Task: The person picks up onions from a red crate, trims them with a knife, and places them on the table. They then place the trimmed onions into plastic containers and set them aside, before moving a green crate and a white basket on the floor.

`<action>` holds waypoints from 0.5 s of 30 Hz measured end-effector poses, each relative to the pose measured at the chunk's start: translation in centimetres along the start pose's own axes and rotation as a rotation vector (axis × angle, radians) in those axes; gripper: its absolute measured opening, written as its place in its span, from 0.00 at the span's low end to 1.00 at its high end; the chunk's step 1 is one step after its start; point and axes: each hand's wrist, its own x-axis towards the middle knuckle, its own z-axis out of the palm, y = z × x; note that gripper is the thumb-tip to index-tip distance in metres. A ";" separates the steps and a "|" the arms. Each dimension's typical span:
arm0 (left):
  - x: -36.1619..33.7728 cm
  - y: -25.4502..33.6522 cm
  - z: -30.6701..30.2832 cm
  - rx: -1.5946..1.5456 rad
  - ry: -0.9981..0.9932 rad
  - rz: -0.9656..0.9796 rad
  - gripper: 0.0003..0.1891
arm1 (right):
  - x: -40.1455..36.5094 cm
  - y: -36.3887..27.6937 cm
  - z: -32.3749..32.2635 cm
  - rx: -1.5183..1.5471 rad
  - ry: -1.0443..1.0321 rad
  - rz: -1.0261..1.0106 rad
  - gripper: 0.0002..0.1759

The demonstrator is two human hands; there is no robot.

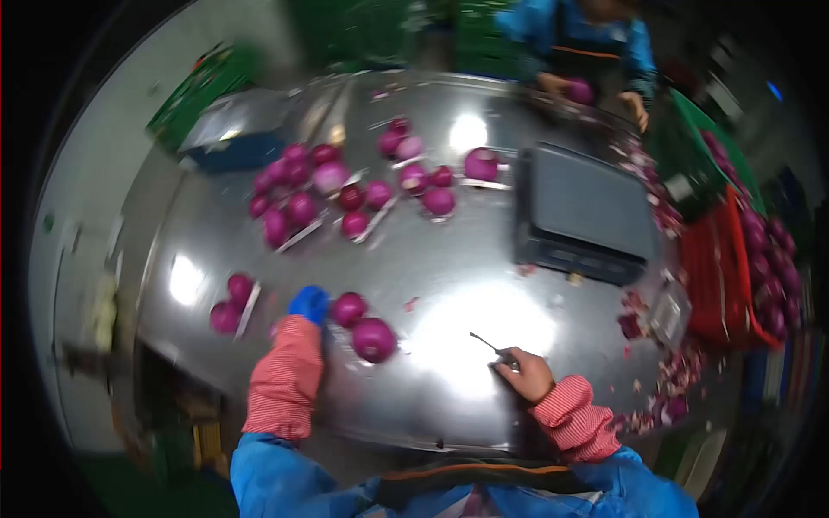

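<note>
- Through my head view a shiny steel table (449, 259) fills the middle, its glare washing out a patch between the hands
- On the far left of it I see a blue box (231, 155), and at the far right a dark flat-topped device (591, 203)
- Along the right edge lie scattered onion skins (682, 371), a clear plastic container (669, 315) and a red crate (712, 281) beside heaped onions
- At the far right a person (570, 47) in blue stands across the table, a purple onion at one hand
- Two purple onions (374, 340) sit just right of my left hand (309, 304), which wears a blue glove; more are clustered farther off, and a small group (231, 304) lies to its left
- My right hand (528, 375) is closed around a thin dark tool (485, 343), its tip pointing far and left, well apart from the onions
- I cannot tell whether the left hand grips anything: its fingers are blurred
- Pale strips show by several far onions, too blurred for me to identify, and the person's head is cut off at the top
</note>
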 end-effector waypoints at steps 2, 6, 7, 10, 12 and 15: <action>4.5 -4.7 -0.8 0.068 -0.010 -0.143 0.10 | -2.2 1.9 -1.1 -0.028 0.057 0.019 0.18; 8.9 -8.7 -2.4 0.304 0.159 -0.357 0.18 | -6.7 5.4 -3.5 -0.011 0.146 0.188 0.17; 8.2 -8.6 -3.0 0.382 0.270 -0.383 0.22 | -7.7 6.2 -4.2 0.000 0.185 0.226 0.17; 4.5 -3.2 -2.8 0.363 0.580 0.005 0.25 | -10.9 9.0 -7.2 0.020 0.356 0.318 0.16; 1.9 1.4 0.0 -0.069 0.453 0.141 0.24 | -12.6 12.1 -9.2 0.011 0.500 0.346 0.14; -2.7 8.4 5.8 -0.676 0.250 0.147 0.18 | -15.1 15.4 -13.6 -0.041 0.586 0.356 0.13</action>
